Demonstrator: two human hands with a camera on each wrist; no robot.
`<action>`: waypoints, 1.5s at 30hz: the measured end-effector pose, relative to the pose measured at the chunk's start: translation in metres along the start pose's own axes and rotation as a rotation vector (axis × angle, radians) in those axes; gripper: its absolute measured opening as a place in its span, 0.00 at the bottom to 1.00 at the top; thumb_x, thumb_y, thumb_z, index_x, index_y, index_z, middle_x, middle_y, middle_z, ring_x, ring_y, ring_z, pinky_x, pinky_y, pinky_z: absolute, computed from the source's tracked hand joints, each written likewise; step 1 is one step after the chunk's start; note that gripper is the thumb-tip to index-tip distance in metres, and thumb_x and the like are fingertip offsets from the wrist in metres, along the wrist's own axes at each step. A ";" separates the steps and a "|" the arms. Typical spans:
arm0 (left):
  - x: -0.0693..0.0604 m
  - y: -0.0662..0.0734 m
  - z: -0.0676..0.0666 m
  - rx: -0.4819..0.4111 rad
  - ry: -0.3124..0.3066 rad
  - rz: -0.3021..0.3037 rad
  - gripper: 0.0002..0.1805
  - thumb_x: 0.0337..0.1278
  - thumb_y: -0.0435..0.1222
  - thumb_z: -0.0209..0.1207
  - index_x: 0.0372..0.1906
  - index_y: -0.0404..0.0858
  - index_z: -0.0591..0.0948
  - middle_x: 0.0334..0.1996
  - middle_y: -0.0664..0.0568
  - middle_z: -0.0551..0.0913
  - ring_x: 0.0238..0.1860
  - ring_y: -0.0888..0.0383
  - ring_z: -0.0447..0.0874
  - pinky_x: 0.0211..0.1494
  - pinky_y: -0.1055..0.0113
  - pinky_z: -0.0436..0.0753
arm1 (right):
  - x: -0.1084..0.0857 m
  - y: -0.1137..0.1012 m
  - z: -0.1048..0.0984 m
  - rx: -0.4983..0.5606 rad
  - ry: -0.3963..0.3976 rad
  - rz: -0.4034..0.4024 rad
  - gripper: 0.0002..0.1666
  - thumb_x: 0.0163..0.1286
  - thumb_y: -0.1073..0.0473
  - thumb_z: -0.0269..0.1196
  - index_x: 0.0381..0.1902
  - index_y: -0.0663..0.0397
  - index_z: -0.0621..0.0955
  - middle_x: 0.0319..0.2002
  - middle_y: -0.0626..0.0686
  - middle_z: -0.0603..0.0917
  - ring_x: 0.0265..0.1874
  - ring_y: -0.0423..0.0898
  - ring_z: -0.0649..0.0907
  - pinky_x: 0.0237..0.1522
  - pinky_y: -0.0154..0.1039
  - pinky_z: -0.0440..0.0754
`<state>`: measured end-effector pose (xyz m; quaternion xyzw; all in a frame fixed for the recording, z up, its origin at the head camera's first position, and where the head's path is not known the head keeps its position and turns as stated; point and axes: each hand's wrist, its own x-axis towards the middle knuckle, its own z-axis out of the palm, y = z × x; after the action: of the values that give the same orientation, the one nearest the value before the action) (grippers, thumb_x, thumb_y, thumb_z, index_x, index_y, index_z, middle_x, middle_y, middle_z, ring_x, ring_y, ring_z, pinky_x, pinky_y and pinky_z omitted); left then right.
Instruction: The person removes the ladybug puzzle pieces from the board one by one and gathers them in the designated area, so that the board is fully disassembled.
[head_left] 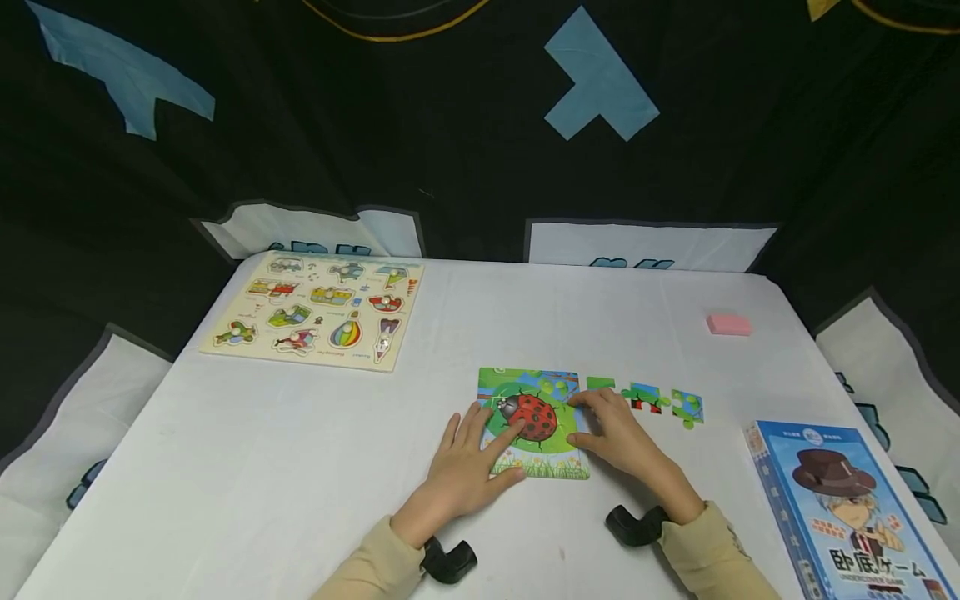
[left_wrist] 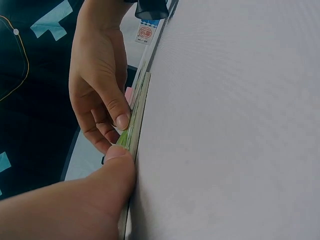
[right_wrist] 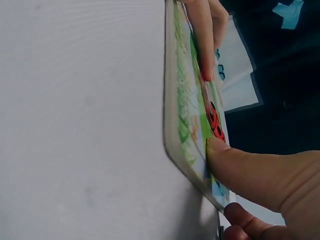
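Note:
A ladybug jigsaw puzzle [head_left: 546, 462] lies flat on the white table. My left hand [head_left: 465, 467] rests on its left side, fingers spread and straight, the index finger over the ladybug. At the right edge my right hand [head_left: 626, 437] has thumb and index finger bent around a green puzzle piece [head_left: 574, 420]; the hand hides part of it. In the right wrist view the thumb [right_wrist: 235, 160] lies on the puzzle's face. Beside that hand lie several loose pieces, among them a green piece [head_left: 600, 382], a tree piece [head_left: 646, 395] and a blue-green piece [head_left: 687, 406].
A wooden peg board [head_left: 330, 321] with vehicle pictures lies at the back left of the table. A pink block [head_left: 728, 325] sits at the back right. Near the right front stands a blue game box [head_left: 847, 517]. Dark patterned cloth [head_left: 420, 150] surrounds the table.

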<state>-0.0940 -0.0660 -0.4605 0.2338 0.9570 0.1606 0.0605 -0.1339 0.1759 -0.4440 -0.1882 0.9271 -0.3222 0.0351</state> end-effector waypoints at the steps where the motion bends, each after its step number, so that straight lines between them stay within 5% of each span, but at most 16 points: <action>1: 0.000 0.000 0.000 0.003 -0.004 -0.001 0.34 0.58 0.61 0.42 0.69 0.55 0.57 0.67 0.38 0.50 0.69 0.43 0.36 0.66 0.48 0.37 | 0.000 -0.001 0.000 0.003 0.001 0.000 0.25 0.51 0.61 0.69 0.48 0.60 0.75 0.46 0.57 0.73 0.47 0.53 0.70 0.47 0.51 0.69; 7: 0.000 0.002 -0.002 0.010 -0.009 0.007 0.34 0.59 0.61 0.41 0.69 0.56 0.57 0.67 0.38 0.50 0.69 0.43 0.36 0.66 0.48 0.37 | 0.003 -0.003 -0.001 0.038 -0.005 -0.002 0.25 0.50 0.65 0.69 0.47 0.62 0.73 0.46 0.57 0.74 0.50 0.55 0.70 0.51 0.52 0.68; 14: 0.002 0.004 -0.002 0.024 0.002 0.015 0.34 0.59 0.61 0.41 0.69 0.56 0.57 0.67 0.39 0.51 0.69 0.43 0.37 0.66 0.48 0.38 | 0.001 -0.003 -0.004 0.062 -0.052 0.032 0.27 0.54 0.64 0.67 0.52 0.64 0.74 0.40 0.53 0.75 0.33 0.45 0.71 0.33 0.40 0.71; 22: 0.002 0.005 -0.002 0.022 -0.003 0.015 0.34 0.59 0.61 0.41 0.69 0.56 0.57 0.67 0.39 0.51 0.69 0.43 0.37 0.66 0.48 0.38 | -0.009 0.007 -0.015 0.073 -0.052 -0.023 0.24 0.56 0.61 0.66 0.51 0.61 0.76 0.46 0.53 0.77 0.43 0.47 0.76 0.44 0.44 0.74; 28: 0.000 0.001 -0.001 0.045 0.008 0.000 0.34 0.58 0.62 0.40 0.69 0.56 0.57 0.67 0.39 0.51 0.69 0.44 0.37 0.66 0.48 0.38 | -0.023 0.019 -0.025 0.126 0.020 0.025 0.20 0.59 0.58 0.64 0.49 0.59 0.78 0.47 0.53 0.77 0.40 0.47 0.76 0.39 0.39 0.75; 37: 0.000 -0.002 0.000 0.036 0.015 0.002 0.34 0.58 0.62 0.40 0.69 0.55 0.57 0.67 0.38 0.51 0.69 0.43 0.36 0.66 0.47 0.38 | -0.016 -0.001 0.000 -0.107 0.047 -0.014 0.33 0.50 0.47 0.69 0.46 0.66 0.76 0.41 0.56 0.77 0.41 0.53 0.75 0.43 0.48 0.73; 45: 0.001 0.000 0.001 0.037 0.008 0.000 0.34 0.58 0.62 0.40 0.69 0.56 0.56 0.67 0.38 0.51 0.69 0.43 0.36 0.66 0.47 0.38 | -0.017 -0.006 -0.003 -0.241 0.076 0.015 0.25 0.52 0.54 0.69 0.43 0.65 0.79 0.39 0.56 0.79 0.41 0.53 0.78 0.42 0.47 0.75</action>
<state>-0.0947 -0.0653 -0.4613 0.2342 0.9601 0.1436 0.0523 -0.1168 0.1792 -0.4387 -0.1717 0.9611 -0.2152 -0.0206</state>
